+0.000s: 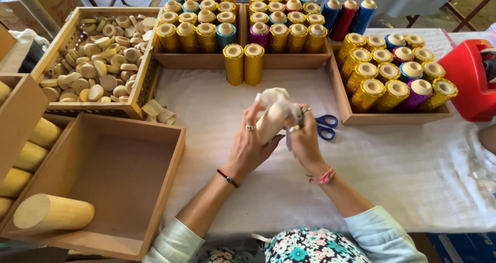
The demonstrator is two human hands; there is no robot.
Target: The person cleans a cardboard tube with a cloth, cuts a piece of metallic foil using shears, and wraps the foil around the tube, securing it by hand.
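Head view: left hand (249,144) and right hand (305,139) (both closed) clasp 1 pale wooden cylinder (271,119) between them, cloth-topped.

A small craft workshop, set up for wrapping wooden spools.

Wooden trays (243,61) of foil-covered spools (206,36) crowd a cloth-covered table (403,170); a crate of wooden discs (98,61) stands beside them; bare wooden cylinders (51,211) wait at the left; blue-handled scissors (325,126) lie ready.

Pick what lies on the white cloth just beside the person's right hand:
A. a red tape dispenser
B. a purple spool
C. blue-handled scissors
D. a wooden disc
C: the blue-handled scissors lie on the white cloth right beside the right hand, which shares a pale wooden cylinder with the left hand.
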